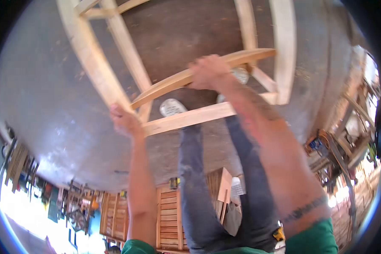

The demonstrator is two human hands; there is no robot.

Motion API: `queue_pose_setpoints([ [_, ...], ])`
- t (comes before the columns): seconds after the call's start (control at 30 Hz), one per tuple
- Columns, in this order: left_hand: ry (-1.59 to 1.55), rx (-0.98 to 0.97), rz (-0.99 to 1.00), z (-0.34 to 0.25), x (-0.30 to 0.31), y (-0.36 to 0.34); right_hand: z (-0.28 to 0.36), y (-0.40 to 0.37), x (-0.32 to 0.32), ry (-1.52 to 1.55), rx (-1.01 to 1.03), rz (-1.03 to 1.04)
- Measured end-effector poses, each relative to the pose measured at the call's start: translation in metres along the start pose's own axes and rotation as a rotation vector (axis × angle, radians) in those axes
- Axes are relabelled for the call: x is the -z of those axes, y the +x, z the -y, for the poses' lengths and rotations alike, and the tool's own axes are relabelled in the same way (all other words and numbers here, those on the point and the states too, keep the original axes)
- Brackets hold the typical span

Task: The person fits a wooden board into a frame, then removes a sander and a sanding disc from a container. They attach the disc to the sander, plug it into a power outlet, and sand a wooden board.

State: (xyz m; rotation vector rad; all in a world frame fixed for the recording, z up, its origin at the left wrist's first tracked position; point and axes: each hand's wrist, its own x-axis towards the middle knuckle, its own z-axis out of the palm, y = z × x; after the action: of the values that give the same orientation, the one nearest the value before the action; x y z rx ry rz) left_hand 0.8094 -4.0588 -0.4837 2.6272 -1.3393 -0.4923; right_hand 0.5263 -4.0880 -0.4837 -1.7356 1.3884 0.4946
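A pale wooden frame [92, 59], made of several posts and crossbars, stands in front of my legs. My left hand [126, 122] is closed around the near end of its left post, where a straight rail [186, 121] joins. A curved wooden rail [167, 86] arches between the left and right posts, above the straight rail. Around its middle my right hand [211, 73] is wrapped, with the knuckles upward. The curved rail's left end meets the left post beside my left hand; its right end reaches the right post [283, 55].
My white shoes [172, 107] are on the grey concrete floor [63, 106], close to the frame. Slatted wooden panels [168, 218] stand behind me. Stacked timber and a work stand [340, 148] are at the right; more wooden pieces [17, 163] are at the far left.
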Motion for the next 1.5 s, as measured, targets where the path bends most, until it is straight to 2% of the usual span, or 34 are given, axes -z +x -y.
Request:
queue_pose_setpoints([
  [0.07,0.089,0.011,-0.049,-0.011,0.006,-0.003,-0.004,0.002,-0.009,-0.061,0.013,-0.13],
  [0.13,-0.023,0.023,0.035,-0.018,0.008,-0.007,-0.005,0.005,-0.01,-0.055,0.015,-0.097],
  [0.27,-0.007,-0.036,0.007,-0.011,0.006,-0.004,-0.002,0.008,0.018,-0.095,-0.039,0.013],
  [0.37,-0.052,-0.039,0.035,-0.013,0.009,-0.006,-0.002,0.007,0.014,-0.095,-0.058,-0.007],
  [0.43,0.003,-0.016,0.127,-0.015,0.012,-0.004,-0.004,0.005,0.006,-0.093,-0.059,-0.055],
  [0.57,-0.014,-0.05,0.117,-0.006,0.007,-0.004,-0.006,0.009,-0.003,-0.126,-0.051,-0.156],
  [0.7,-0.053,-0.027,0.09,-0.013,0.006,-0.001,-0.007,0.017,0.007,-0.113,-0.043,-0.15],
  [0.77,-0.065,-0.003,0.119,-0.006,0.009,-0.013,-0.004,0.014,0.023,-0.165,-0.085,-0.043],
  [0.8,-0.054,-0.028,0.111,-0.004,0.003,-0.018,-0.011,0.038,0.039,-0.125,-0.064,0.007],
  [0.83,-0.054,-0.067,0.082,-0.006,-0.005,-0.011,-0.02,0.053,0.048,-0.121,-0.075,-0.038],
  [0.9,-0.033,-0.122,-0.028,-0.014,-0.018,0.004,-0.03,0.101,0.06,-0.336,0.056,-0.036],
  [0.93,0.04,-0.101,-0.057,0.001,-0.016,-0.007,-0.042,0.106,0.046,-0.19,0.114,-0.129],
  [0.97,0.084,-0.073,-0.004,0.009,-0.005,-0.023,-0.04,0.099,0.029,-0.162,0.113,-0.06],
  [1.03,-0.047,0.012,0.083,-0.022,0.005,-0.018,-0.042,0.092,0.037,-0.142,0.028,-0.164],
  [1.07,-0.024,-0.01,0.018,-0.021,0.0,-0.018,-0.04,0.095,0.041,-0.105,-0.053,-0.053],
  [1.1,-0.047,-0.001,0.002,-0.027,0.001,-0.014,-0.043,0.104,0.041,-0.13,-0.046,-0.067],
  [1.17,-0.057,0.038,0.045,-0.022,0.001,-0.013,-0.046,0.118,0.017,-0.157,-0.157,-0.412],
  [1.23,-0.069,0.01,0.044,-0.022,0.004,-0.014,-0.059,0.137,0.018,-0.104,-0.161,-0.393],
  [1.3,-0.069,-0.008,0.03,-0.023,0.004,-0.011,-0.065,0.163,0.018,-0.096,-0.175,-0.248],
  [1.4,-0.051,0.037,0.102,-0.029,0.006,-0.011,-0.08,0.187,0.01,-0.106,-0.135,-0.303],
  [1.47,-0.01,0.047,0.036,-0.033,0.004,-0.012,-0.077,0.201,0.003,-0.107,-0.186,-0.275],
  [1.5,0.044,-0.064,-0.005,-0.009,-0.006,-0.011,-0.076,0.202,0.008,-0.105,-0.244,-0.244],
])
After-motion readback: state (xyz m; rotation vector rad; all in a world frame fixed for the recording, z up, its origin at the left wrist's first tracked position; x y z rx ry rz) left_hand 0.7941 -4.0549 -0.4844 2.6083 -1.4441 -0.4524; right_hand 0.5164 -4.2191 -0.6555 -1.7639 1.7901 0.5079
